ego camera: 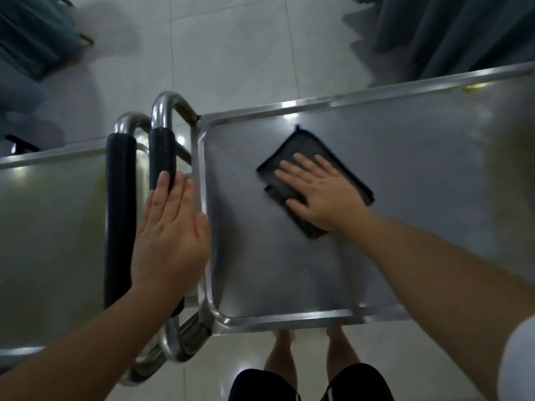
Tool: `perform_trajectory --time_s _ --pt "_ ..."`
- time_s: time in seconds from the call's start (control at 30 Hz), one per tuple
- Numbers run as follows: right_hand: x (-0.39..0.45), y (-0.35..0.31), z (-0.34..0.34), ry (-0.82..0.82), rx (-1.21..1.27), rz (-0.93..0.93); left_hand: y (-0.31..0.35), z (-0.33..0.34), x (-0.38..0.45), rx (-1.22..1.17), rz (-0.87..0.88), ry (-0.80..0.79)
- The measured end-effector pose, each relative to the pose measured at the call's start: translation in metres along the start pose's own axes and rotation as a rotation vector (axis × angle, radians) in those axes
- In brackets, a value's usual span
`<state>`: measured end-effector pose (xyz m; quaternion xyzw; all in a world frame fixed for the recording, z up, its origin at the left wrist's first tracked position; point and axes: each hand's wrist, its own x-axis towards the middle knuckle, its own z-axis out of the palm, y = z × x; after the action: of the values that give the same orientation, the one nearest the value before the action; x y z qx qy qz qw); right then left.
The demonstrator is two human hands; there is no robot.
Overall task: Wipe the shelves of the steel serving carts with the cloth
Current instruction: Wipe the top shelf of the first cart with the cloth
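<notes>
Two steel serving carts stand end to end below me. On the top shelf of the right cart (289,270) lies a dark folded cloth (307,151). My right hand (321,192) presses flat on the cloth with straight, spread fingers. My left hand (170,230) hovers with straight fingers over the gap between the carts, above the black-padded handle (162,151) of the right cart and the shelf's left rim. The left cart's top shelf (52,227) shows at the left, with its own padded handle (120,204).
White tiled floor (231,53) lies beyond the carts. Dark teal curtains (451,33) hang at the top right, and teal fabric on furniture (31,39) sits at the top left. My bare feet (282,351) stand at the right cart's near edge.
</notes>
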<state>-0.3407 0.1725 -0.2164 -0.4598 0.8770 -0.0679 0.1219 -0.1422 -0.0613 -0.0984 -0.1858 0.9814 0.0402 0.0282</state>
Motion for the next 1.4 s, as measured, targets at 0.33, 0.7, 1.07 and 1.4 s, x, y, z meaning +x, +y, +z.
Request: perform_trajectory --time_s 0.33,0.7,1.07,1.4 --pt "0.005 0.119 -0.029 0.178 0.197 1.144 -0.001 -0.001 0.000 0.004 -0.029 0.018" --pt "0.142 -0.132 0.000 0.055 0.193 0.463 -0.003 0.002 -0.001 0.005 -0.023 0.020" --pt "0.062 -0.033 0.002 0.029 0.050 0.017 0.000 -0.002 -0.001 -0.021 0.002 -0.013" --pt "0.073 0.127 -0.042 0.262 0.241 1.213 -0.003 -0.002 -0.002 -0.008 0.003 -0.007"
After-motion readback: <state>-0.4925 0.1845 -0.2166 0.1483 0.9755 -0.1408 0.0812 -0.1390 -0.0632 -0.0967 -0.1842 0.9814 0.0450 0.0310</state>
